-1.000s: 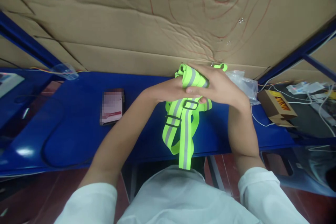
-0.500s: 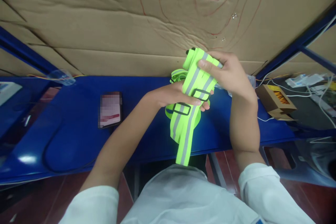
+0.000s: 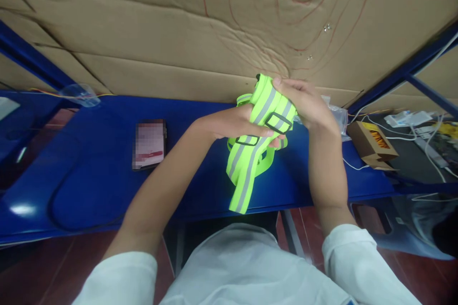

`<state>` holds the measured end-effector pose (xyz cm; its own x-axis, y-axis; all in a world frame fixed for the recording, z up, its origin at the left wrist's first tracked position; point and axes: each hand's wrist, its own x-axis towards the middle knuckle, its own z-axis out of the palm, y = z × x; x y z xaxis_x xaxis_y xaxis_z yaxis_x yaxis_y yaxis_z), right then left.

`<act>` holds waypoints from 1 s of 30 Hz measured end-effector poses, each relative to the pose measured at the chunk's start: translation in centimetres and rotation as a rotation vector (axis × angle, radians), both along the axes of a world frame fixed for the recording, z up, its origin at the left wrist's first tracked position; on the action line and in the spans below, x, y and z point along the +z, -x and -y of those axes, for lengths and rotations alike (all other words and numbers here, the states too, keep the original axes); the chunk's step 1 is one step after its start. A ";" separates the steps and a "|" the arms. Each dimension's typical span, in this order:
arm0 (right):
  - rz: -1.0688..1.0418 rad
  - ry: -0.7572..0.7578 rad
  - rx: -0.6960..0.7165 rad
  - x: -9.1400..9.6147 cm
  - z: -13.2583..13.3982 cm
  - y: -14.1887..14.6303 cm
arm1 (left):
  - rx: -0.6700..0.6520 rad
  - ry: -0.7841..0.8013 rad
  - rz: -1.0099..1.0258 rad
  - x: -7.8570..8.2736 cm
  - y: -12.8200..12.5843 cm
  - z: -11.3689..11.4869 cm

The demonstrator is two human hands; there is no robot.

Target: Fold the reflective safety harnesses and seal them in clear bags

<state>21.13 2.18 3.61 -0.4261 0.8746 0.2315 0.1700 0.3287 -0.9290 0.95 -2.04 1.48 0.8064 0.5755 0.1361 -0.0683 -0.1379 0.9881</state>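
A bundle of neon-yellow reflective straps (image 3: 260,147) with grey stripes is held above the blue table. Two black buckles show on it: one rectangular slider (image 3: 278,123) near the middle and another partly covered by my left thumb. My left hand (image 3: 240,124) wraps around the bundle from the left, thumb across the front and fingertips showing at the right. My right hand (image 3: 304,100) grips the upper right edge, thumb in front and most fingers hidden behind. A loose strap end hangs towards me, and further loops droop behind the bundle.
A phone-like device (image 3: 149,145) lies on the blue table (image 3: 103,152) at left. At the back left is a clear plastic cup (image 3: 81,95). To the right are clear plastic bags (image 3: 338,118), an open cardboard box (image 3: 372,145) and white cables. A marked cardboard panel (image 3: 161,33) stands behind.
My right hand has shifted on the bundle's upper edge, its thumb now closer to the top corner. The upper buckle has tilted, and the loose strap end hangs slightly further left.
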 end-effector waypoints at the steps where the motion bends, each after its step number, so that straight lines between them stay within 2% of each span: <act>1: 0.036 -0.088 -0.023 -0.2 -0.1 0.1 | 0.011 -0.006 -0.004 -0.2 0.1 -0.2; 4: 0.165 -0.380 -0.063 0.0 0.1 0.0 | 0.051 -0.026 -0.044 -0.9 0.2 -0.9; 7: 0.372 -0.526 0.052 0.6 1.2 -0.3 | 0.081 -0.056 -0.076 -1.1 0.5 -1.3; 9: 0.498 -0.523 0.173 0.9 1.9 -0.4 | 0.065 -0.068 -0.065 -0.9 1.0 -1.4; 11: 0.573 -0.472 0.262 0.9 2.2 -0.3 | -0.007 -0.054 -0.062 -0.7 1.7 -1.4; 14: 0.568 -0.428 0.310 0.7 2.1 0.1 | -0.138 -0.010 -0.073 -0.5 2.7 -1.4; 17: 0.509 -0.458 0.262 0.6 1.9 0.4 | -0.158 0.030 -0.047 -0.8 3.0 -1.6; 23: 0.443 -0.504 0.063 0.6 2.0 0.4 | 0.005 0.116 0.043 -1.7 2.1 -1.8; 28: 0.306 -0.468 -0.127 1.2 1.5 -0.4 | 0.088 0.166 0.088 -1.6 1.3 -1.3; 30: 0.242 -0.403 -0.122 1.3 1.3 -0.8 | 0.126 0.159 0.094 -1.4 0.9 -1.0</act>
<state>21.93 0.91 4.89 -0.4096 0.7824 0.4692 0.4253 0.6188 -0.6605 0.08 -1.05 0.07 0.7150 0.6910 0.1062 -0.1529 0.0064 0.9882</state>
